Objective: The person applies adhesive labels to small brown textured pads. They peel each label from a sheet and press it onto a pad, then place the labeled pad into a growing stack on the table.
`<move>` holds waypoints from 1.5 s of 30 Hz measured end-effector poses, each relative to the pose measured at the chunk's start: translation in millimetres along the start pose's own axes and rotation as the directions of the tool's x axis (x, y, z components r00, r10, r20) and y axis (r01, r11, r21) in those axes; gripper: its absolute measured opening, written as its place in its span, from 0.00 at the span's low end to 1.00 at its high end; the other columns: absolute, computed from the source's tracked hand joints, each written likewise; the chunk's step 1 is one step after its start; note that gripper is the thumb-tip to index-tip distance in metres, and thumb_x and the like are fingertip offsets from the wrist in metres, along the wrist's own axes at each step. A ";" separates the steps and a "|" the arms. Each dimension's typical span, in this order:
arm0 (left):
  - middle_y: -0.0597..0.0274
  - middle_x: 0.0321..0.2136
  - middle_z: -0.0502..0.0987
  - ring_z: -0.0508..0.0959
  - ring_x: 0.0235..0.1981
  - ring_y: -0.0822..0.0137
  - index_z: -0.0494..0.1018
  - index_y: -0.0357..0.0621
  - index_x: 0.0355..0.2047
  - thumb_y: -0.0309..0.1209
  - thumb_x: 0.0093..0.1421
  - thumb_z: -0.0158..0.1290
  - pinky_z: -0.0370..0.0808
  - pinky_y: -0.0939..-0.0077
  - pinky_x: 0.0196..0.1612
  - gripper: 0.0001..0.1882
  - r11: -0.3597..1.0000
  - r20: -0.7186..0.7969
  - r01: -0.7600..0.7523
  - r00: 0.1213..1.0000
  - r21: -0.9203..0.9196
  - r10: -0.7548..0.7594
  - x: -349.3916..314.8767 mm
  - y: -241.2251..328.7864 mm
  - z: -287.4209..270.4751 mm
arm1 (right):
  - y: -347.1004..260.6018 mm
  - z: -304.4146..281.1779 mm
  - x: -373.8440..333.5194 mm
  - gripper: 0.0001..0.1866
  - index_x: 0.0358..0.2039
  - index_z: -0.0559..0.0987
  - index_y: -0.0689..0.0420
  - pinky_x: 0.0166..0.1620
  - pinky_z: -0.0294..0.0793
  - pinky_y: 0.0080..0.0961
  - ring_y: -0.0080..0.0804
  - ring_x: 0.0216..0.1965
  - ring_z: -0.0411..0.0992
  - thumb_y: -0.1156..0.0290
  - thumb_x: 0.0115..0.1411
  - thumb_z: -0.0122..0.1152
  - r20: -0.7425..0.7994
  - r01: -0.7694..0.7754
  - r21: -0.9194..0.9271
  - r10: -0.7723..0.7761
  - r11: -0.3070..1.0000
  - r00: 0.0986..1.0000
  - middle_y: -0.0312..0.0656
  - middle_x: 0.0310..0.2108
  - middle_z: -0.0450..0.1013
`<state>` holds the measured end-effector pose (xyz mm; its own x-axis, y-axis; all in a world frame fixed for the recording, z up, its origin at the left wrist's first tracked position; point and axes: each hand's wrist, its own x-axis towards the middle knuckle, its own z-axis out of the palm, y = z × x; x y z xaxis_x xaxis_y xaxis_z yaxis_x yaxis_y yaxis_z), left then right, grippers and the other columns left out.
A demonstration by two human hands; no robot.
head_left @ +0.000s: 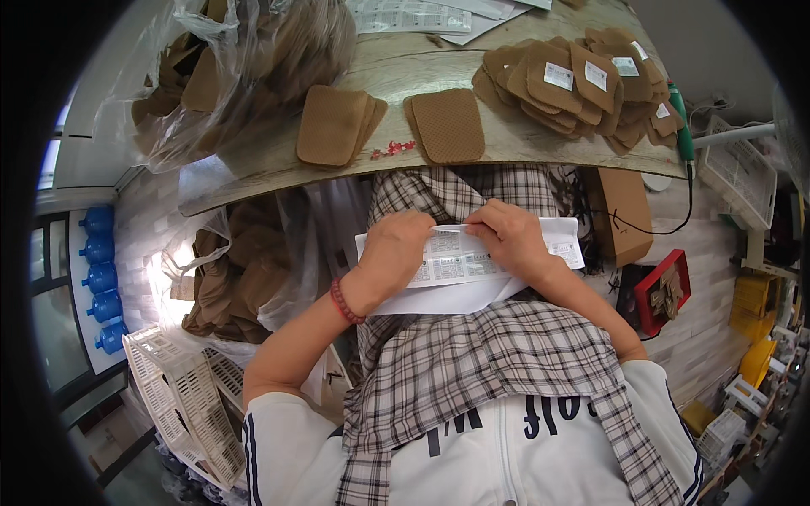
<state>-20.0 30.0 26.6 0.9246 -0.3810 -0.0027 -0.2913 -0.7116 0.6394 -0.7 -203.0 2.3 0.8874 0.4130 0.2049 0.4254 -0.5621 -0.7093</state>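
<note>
Over my plaid apron (489,354), both hands pinch the upper edge of a white sheet of printed labels (460,266). My left hand (398,244) has its fingers closed on the edge left of centre. My right hand (515,240) grips close beside it, thumb and fingertips nearly meeting the left ones. Blank white paper (456,297) shows beneath the printed part. On the table ahead lie two small stacks of brown textured pads with rounded corners, the left stack (331,126) and the right stack (447,126). Small red scraps (393,150) lie between them.
A heap of brown pads with white labels (557,76) covers the table's right side, near a green-handled corded tool (680,126). A clear plastic bag of pads (245,67) stands at the left. Below are a cardboard box (620,215), a red tray (665,293) and a white crate (186,405).
</note>
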 end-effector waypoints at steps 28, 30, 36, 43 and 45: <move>0.54 0.28 0.78 0.78 0.30 0.64 0.75 0.33 0.34 0.26 0.64 0.53 0.73 0.71 0.36 0.07 0.869 0.158 0.315 0.948 -0.381 -0.275 24.4 -35.4 -1.6 | 7.0 15.7 8.3 0.10 0.28 0.77 0.60 0.38 0.75 0.31 0.40 0.35 0.72 0.83 0.43 0.64 -0.126 0.442 -0.050 -0.445 0.895 0.887 0.43 0.34 0.74; 0.53 0.27 0.74 0.75 0.30 0.58 0.73 0.34 0.32 0.25 0.63 0.52 0.72 0.66 0.36 0.05 0.911 0.075 0.224 0.974 -0.346 -0.211 24.1 -33.1 2.0 | 9.1 14.7 5.8 0.08 0.30 0.76 0.60 0.39 0.75 0.30 0.42 0.35 0.71 0.83 0.48 0.64 -0.174 0.454 0.003 -0.447 0.891 0.878 0.44 0.34 0.73; 0.51 0.33 0.72 0.73 0.36 0.50 0.71 0.37 0.31 0.22 0.58 0.49 0.69 0.55 0.41 0.02 0.998 -0.178 -0.055 0.982 0.043 0.062 33.0 -16.4 2.8 | 14.3 -9.7 35.1 0.03 0.36 0.72 0.61 0.39 0.73 0.24 0.31 0.34 0.72 0.81 0.65 0.56 -0.237 -0.050 0.462 0.178 0.885 0.955 0.41 0.32 0.74; 0.37 0.62 0.67 0.63 0.68 0.42 0.69 0.31 0.31 0.18 0.58 0.46 0.58 0.47 0.71 0.03 0.973 -0.214 -0.194 0.952 0.125 0.217 66.0 -11.2 3.5 | 38.3 -30.5 119.3 0.03 0.38 0.71 0.61 0.36 0.74 0.29 0.36 0.30 0.74 0.82 0.66 0.52 -0.036 -0.193 0.246 0.208 0.950 0.977 0.46 0.30 0.74; 0.36 0.61 0.68 0.64 0.67 0.41 0.69 0.31 0.31 0.18 0.58 0.46 0.58 0.46 0.70 0.03 0.972 -0.198 -0.204 0.954 0.116 0.224 72.5 -13.5 5.2 | 50.5 -18.6 126.0 0.04 0.38 0.71 0.61 0.35 0.73 0.33 0.44 0.30 0.74 0.82 0.65 0.54 -0.096 -0.136 0.176 0.155 0.975 0.983 0.48 0.31 0.73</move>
<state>49.7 8.9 13.8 0.8655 -0.4062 0.2931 -0.5006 -0.6821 0.5330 135.9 -192.6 4.9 0.9555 0.2501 0.1567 0.2626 -0.4783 -0.8380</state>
